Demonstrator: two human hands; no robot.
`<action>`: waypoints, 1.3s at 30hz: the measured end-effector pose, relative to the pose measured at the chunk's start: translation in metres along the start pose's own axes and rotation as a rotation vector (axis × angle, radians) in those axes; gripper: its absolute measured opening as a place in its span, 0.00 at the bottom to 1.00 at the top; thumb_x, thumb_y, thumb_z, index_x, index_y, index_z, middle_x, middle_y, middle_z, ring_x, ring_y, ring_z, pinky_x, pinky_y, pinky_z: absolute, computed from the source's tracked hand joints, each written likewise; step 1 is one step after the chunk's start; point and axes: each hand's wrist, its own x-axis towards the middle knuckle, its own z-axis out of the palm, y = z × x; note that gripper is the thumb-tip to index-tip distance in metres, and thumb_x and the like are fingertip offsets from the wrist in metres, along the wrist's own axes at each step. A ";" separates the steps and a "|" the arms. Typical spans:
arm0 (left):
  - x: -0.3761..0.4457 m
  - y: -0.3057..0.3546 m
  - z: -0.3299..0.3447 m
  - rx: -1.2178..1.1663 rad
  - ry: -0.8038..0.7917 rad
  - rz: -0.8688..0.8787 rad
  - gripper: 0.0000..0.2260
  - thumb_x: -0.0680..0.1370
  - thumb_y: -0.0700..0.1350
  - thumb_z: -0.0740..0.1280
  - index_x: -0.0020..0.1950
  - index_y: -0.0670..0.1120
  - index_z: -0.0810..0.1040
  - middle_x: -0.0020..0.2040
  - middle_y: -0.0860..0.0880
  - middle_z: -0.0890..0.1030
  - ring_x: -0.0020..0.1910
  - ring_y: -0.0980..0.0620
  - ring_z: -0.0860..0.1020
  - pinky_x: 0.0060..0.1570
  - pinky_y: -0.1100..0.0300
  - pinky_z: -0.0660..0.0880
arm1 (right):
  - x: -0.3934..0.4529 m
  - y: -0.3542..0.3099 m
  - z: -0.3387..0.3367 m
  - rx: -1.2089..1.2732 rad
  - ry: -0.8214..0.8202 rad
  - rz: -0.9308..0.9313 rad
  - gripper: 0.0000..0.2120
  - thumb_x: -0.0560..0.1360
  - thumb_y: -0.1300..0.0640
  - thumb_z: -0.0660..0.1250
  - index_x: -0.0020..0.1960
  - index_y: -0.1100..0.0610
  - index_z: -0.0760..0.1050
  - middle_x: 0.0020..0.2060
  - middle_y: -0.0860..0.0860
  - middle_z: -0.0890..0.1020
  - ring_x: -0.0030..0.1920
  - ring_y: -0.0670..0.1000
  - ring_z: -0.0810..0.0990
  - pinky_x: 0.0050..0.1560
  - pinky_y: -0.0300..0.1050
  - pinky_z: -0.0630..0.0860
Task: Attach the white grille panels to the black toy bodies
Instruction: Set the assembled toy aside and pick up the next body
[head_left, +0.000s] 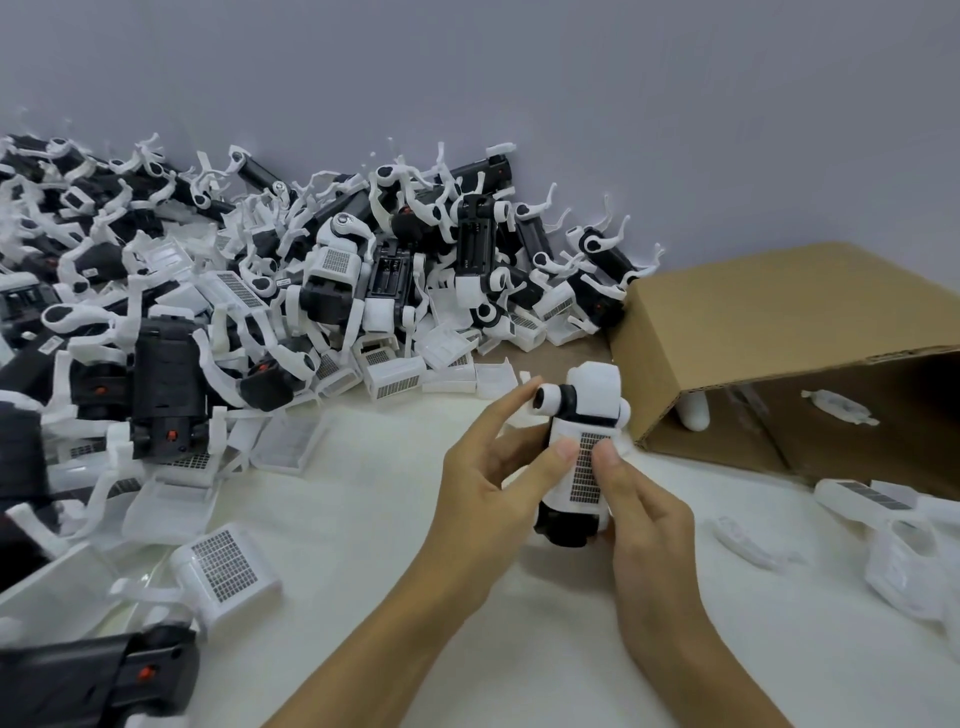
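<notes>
Thumbs press our white grille panel (586, 466) onto the black toy body (567, 530), which our left hand (493, 480) and right hand (641, 512) clasp between them above the table (363, 519); its long axis runs away from us, black end nearest.

Looks like a small toy assembly workshop I'm at: huge heap of black toy bodies (166, 374) and loose white grille panels (223, 566), cardboard box (737, 332), plain grey wall (519, 78).
</notes>
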 end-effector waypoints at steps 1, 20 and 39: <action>0.000 -0.001 0.001 0.017 0.007 0.012 0.21 0.78 0.39 0.72 0.69 0.51 0.74 0.52 0.47 0.87 0.56 0.46 0.84 0.59 0.47 0.79 | 0.000 0.000 -0.001 -0.016 0.014 -0.009 0.16 0.76 0.40 0.69 0.46 0.50 0.87 0.42 0.54 0.88 0.46 0.58 0.86 0.49 0.57 0.82; 0.001 -0.001 -0.003 0.084 0.037 0.006 0.23 0.72 0.48 0.74 0.65 0.61 0.75 0.53 0.52 0.86 0.54 0.51 0.84 0.52 0.56 0.81 | -0.005 -0.003 0.002 -0.060 -0.015 -0.119 0.11 0.79 0.49 0.67 0.57 0.48 0.85 0.50 0.50 0.87 0.51 0.50 0.86 0.47 0.39 0.81; 0.022 0.028 -0.079 1.293 0.882 0.498 0.25 0.75 0.42 0.72 0.72 0.50 0.74 0.77 0.34 0.63 0.79 0.35 0.55 0.77 0.41 0.52 | 0.004 0.007 -0.001 0.046 0.219 0.051 0.23 0.58 0.43 0.79 0.52 0.49 0.85 0.48 0.43 0.88 0.49 0.40 0.86 0.52 0.41 0.78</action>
